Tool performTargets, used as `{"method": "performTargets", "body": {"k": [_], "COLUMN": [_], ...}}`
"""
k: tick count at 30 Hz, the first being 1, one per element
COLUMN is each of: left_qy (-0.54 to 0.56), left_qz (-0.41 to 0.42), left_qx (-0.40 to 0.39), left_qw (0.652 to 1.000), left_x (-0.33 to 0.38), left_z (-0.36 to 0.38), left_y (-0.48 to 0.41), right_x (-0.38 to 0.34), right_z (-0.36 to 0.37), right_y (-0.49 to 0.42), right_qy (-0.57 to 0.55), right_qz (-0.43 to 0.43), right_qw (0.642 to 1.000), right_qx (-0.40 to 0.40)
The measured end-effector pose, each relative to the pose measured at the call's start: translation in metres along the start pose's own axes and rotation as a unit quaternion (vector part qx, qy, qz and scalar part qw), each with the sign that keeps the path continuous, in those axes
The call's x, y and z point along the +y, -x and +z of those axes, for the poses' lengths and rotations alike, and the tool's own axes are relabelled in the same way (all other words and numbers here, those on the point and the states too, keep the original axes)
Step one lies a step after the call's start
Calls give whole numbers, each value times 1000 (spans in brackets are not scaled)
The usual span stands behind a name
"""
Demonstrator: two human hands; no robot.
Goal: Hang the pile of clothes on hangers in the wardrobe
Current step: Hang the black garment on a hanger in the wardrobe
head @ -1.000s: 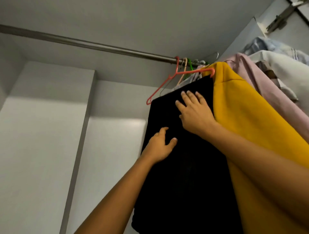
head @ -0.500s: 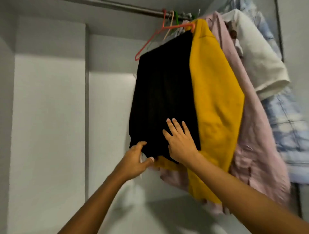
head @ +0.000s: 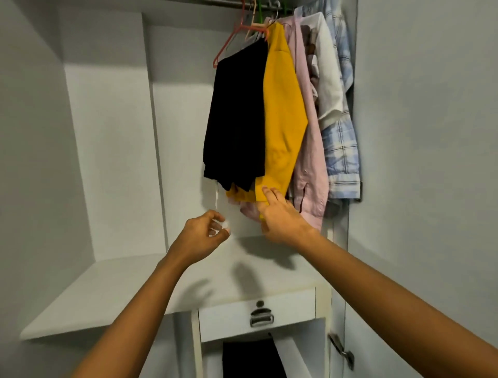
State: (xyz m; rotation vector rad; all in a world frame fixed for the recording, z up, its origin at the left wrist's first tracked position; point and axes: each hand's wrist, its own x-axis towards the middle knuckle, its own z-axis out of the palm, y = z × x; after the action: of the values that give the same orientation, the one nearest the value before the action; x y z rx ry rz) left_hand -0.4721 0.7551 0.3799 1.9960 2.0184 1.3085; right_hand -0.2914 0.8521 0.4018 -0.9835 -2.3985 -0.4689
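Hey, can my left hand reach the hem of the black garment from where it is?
Probably yes. The left hand sits just below the black garment, with nothing between them. The right hand is off to the side, touching the yellow garment, so it doesn't block the way.

In front of you hung a matt black cloth garment (head: 237, 113) and a yellow cloth garment (head: 283, 108), faintly creased. The red hanger (head: 228, 43) looked like smooth plastic. The rail (head: 223, 2) and the drawer handle (head: 261, 317) were gleaming metal; the shelf (head: 107, 291) wore a smooth, matt white finish.
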Motion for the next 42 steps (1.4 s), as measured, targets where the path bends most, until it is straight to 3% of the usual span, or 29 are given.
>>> {"method": "performTargets", "body": {"k": [4, 10, 12, 15, 18, 20, 22, 24, 27, 29, 37, 42], "left_qy": [36, 15, 19, 53, 82, 90, 97, 104, 106, 107, 111, 117], "left_qz": [11, -48, -54, -56, -64, -69, -78, -89, -92, -95, -113, -129], "left_qx": [-34, -139, -141, -118, -95, -88, -86, -87, -83, -72, -29, 9], "left_qw": [999, 989, 988, 990, 990, 990, 988, 987, 987, 987, 987, 985], "left_x": [7, 12, 27, 50, 68, 80, 91, 100, 107, 108, 100, 88], "left_z": [2, 30, 35, 46, 56, 62, 67, 69, 66, 60, 30, 16], "left_y": [87, 205, 227, 253, 274, 286, 296, 305, 315, 322, 347, 350], "right_x": [-22, -12, 6, 52, 98, 124, 145, 162, 171, 167, 124, 50], "right_z": [-25, -69, -89, -114, -134, -143, -151, -153, -147, -146, -141, -121], "right_y": [105, 249, 282, 324, 351, 361, 368, 372, 369, 367, 361, 343], "right_qy": [-18, -17, 4, 64, 68, 122, 126, 55, -89, -93, -30, -14], "right_qz": [-61, -55, -32, 30, 133, 227, 335, 425, 471, 490, 482, 409], "right_qw": [998, 997, 999, 990, 946, 911, 880, 863, 860, 855, 856, 875], "right_qx": [9, -41, -24, 123, 286, 323, 313, 268, 173, 139, 184, 258]}}
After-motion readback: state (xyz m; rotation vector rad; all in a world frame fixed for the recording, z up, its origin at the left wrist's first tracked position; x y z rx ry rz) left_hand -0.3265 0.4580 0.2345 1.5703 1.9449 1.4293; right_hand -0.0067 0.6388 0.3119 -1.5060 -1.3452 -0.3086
